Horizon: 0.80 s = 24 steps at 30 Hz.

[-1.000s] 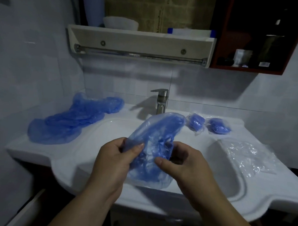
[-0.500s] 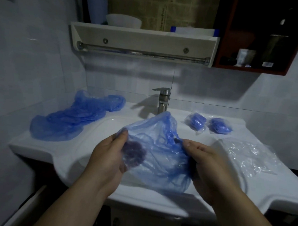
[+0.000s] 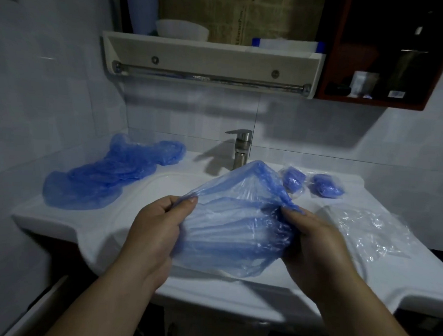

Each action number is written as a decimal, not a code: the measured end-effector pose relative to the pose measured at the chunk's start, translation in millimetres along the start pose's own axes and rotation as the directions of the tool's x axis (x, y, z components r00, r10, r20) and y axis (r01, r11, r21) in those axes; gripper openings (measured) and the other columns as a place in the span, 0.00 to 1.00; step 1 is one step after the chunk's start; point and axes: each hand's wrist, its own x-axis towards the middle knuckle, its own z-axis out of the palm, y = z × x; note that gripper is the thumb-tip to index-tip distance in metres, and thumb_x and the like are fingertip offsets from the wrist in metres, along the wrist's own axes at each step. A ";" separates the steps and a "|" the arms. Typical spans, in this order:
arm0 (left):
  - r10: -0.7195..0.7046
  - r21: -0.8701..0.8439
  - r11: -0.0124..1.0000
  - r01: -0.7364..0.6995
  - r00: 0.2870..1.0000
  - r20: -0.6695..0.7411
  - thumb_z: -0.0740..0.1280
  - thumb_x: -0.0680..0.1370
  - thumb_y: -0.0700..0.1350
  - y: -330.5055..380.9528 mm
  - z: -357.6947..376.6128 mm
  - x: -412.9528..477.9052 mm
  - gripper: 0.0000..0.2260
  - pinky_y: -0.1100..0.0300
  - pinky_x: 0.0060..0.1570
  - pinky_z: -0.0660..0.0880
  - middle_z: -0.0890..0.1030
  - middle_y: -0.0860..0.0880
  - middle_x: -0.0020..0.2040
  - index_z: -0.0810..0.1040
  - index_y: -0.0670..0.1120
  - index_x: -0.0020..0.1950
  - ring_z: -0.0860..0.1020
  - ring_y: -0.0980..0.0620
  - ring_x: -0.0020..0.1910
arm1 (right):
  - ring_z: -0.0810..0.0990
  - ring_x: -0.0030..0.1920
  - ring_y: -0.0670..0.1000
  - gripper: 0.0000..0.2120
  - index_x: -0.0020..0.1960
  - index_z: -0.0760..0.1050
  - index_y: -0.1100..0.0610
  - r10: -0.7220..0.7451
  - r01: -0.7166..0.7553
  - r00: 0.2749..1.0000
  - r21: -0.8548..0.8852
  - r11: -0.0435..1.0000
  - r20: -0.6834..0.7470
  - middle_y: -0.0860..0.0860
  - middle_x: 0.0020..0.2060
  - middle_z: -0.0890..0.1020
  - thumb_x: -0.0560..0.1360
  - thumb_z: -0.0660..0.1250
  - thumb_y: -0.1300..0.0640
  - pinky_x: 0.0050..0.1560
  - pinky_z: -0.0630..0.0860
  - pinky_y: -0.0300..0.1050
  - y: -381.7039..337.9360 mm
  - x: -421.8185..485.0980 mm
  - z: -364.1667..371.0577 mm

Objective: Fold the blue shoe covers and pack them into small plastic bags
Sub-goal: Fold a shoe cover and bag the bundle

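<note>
Above the sink (image 3: pixel 70 228), left hand (image 3: pixel 155 231) and right hand (image 3: pixel 315 244) pinch the shoe cover (image 3: pixel 234 223) at opposite edges, spreading it flat, likely for folding.

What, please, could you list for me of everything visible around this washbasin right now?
washbasin: one, white, centre
faucet: one, steel, behind basin
held shoe cover: one, blue, between both hands
loose shoe covers: pile, blue, counter left
packed bags: two, clear with blue covers inside, right of faucet
empty plastic bags: heap, clear, counter right
shelf: one, pale, on wall
bowl: one, white, on shelf
cabinet: one, dark red, upper right
left hand: pinching the cover's left edge
right hand: gripping its right edge
</note>
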 end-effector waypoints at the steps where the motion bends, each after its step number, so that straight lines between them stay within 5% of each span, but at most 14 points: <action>1: -0.016 0.006 1.000 0.015 1.000 0.022 0.72 0.75 0.45 0.9 -1.7 0.2 0.05 0.44 0.51 0.79 0.86 0.42 0.45 0.83 0.44 0.44 0.83 0.41 0.47 | 0.81 0.38 0.56 0.11 0.44 0.81 0.63 -0.007 0.007 1.000 0.015 1.000 0.000 0.60 0.38 0.82 0.66 0.65 0.60 0.44 0.74 0.50 -0.7 -1.0 0.5; 4: -0.003 0.062 0.998 -0.003 0.995 0.098 0.76 0.68 0.45 3.6 -7.5 -0.9 0.13 0.44 0.54 0.78 0.84 0.41 0.53 0.83 0.47 0.52 0.82 0.40 0.54 | 0.80 0.39 0.58 0.10 0.42 0.84 0.61 -0.076 0.072 0.997 -0.140 0.987 -0.022 0.61 0.38 0.82 0.72 0.64 0.64 0.45 0.74 0.51 -1.3 -5.5 1.6; 8: 0.141 0.309 0.924 -0.227 0.951 0.276 0.80 0.65 0.54 6.8 -8.4 -6.7 0.24 0.57 0.53 0.79 0.83 0.57 0.55 0.79 0.57 0.59 0.82 0.58 0.54 | 0.78 0.36 0.60 0.08 0.43 0.81 0.62 -0.209 0.185 0.978 -0.489 0.853 0.006 0.66 0.37 0.80 0.76 0.63 0.62 0.40 0.74 0.51 -2.5 -15.4 7.6; 10: 0.179 0.443 0.847 -0.294 0.942 0.283 0.78 0.67 0.55 3.2 -4.7 -7.4 0.19 0.64 0.48 0.78 0.84 0.61 0.50 0.80 0.57 0.56 0.82 0.63 0.49 | 0.82 0.40 0.61 0.09 0.43 0.83 0.56 -0.193 0.192 0.980 -0.524 0.830 0.053 0.60 0.38 0.83 0.76 0.63 0.60 0.44 0.79 0.54 -3.2 -19.0 12.1; 12: 0.242 0.463 0.827 -0.319 0.945 0.218 0.73 0.75 0.48 0.3 0.0 -6.1 0.03 0.67 0.36 0.77 0.84 0.56 0.38 0.83 0.52 0.47 0.81 0.59 0.36 | 0.82 0.42 0.62 0.09 0.41 0.83 0.56 -0.139 0.158 0.987 -0.511 0.845 0.076 0.59 0.37 0.83 0.76 0.65 0.58 0.46 0.79 0.55 -2.9 -19.7 14.8; 15: 0.158 0.280 0.944 -0.173 0.985 0.075 0.66 0.80 0.41 -1.0 -2.3 -0.5 0.11 0.63 0.29 0.69 0.79 0.48 0.33 0.84 0.46 0.40 0.74 0.52 0.31 | 0.81 0.36 0.62 0.09 0.35 0.83 0.56 -0.074 0.083 0.997 -0.406 0.910 0.037 0.58 0.33 0.82 0.70 0.69 0.54 0.42 0.77 0.52 -7.6 -21.4 14.3; 17: -0.025 -0.006 1.000 0.025 0.996 0.085 0.66 0.79 0.41 3.4 -8.2 4.9 0.11 0.59 0.36 0.69 0.79 0.45 0.44 0.86 0.45 0.41 0.73 0.48 0.39 | 0.82 0.36 0.60 0.10 0.34 0.84 0.57 0.008 -0.005 1.000 -0.281 0.960 0.010 0.59 0.35 0.83 0.71 0.69 0.54 0.40 0.76 0.50 -10.9 -20.5 9.7; 20: -0.174 -0.344 0.906 0.248 0.957 0.233 0.68 0.76 0.44 8.1 -17.0 12.2 0.14 0.54 0.54 0.80 0.83 0.40 0.58 0.83 0.39 0.58 0.82 0.47 0.50 | 0.83 0.35 0.58 0.11 0.37 0.84 0.59 0.122 -0.119 0.992 -0.141 0.983 0.014 0.60 0.37 0.84 0.74 0.67 0.58 0.36 0.78 0.47 -8.6 -14.7 2.5; 22: -0.182 -0.428 0.854 0.296 0.940 0.287 0.67 0.75 0.50 10.6 -19.4 13.2 0.23 0.52 0.58 0.79 0.82 0.40 0.59 0.78 0.37 0.64 0.82 0.47 0.54 | 0.82 0.36 0.57 0.08 0.40 0.84 0.60 0.087 -0.087 0.996 -0.077 0.993 0.000 0.60 0.38 0.83 0.72 0.66 0.61 0.38 0.77 0.46 -3.9 -10.5 1.6; 24: -0.184 -0.337 0.892 0.302 0.922 0.339 0.64 0.73 0.58 12.9 -16.2 5.6 0.29 0.49 0.59 0.79 0.83 0.39 0.58 0.78 0.37 0.64 0.82 0.43 0.57 | 0.81 0.43 0.59 0.11 0.49 0.82 0.63 0.026 -0.025 0.999 0.018 1.000 -0.029 0.63 0.45 0.83 0.68 0.66 0.62 0.47 0.76 0.51 0.0 -5.7 1.0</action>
